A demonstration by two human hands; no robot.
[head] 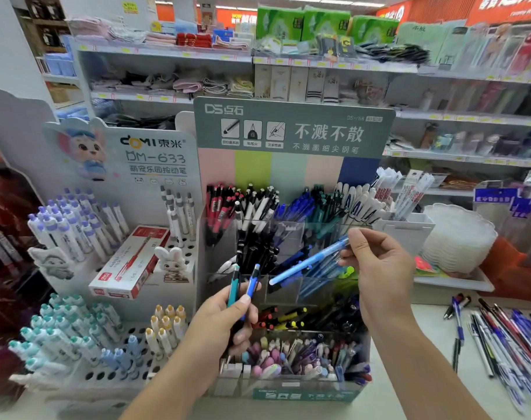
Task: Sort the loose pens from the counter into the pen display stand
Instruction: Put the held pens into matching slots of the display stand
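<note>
A tiered clear-fronted pen display stand [288, 298] is seen on a shop tabletop [409, 374], its top row filled with upright red, black-and-white, blue, teal and white pens. The middle compartments are stocked with black pens and light blue pens, while yellow-tipped and pastel pens are held in the lower tiers.

A light blue pen [308, 262] is pinched at its upper end by the thumb and fingertips of the right hand [376, 262]. The pen is held on a slant in front of the middle row, its long axis running from upper right to lower left and its lower tip directed down towards the middle compartments. The right forearm is raised from the lower right edge.

Two pens, one teal [234, 286] and one blue [252, 283], are gripped near-upright in the curled left hand [228, 322], their tops pointed upward.

More loose pens [500, 338] are left lying on the tabletop to the right of the stand. A neighbouring white stand [106, 268] of pastel pens is seen at the left.
</note>
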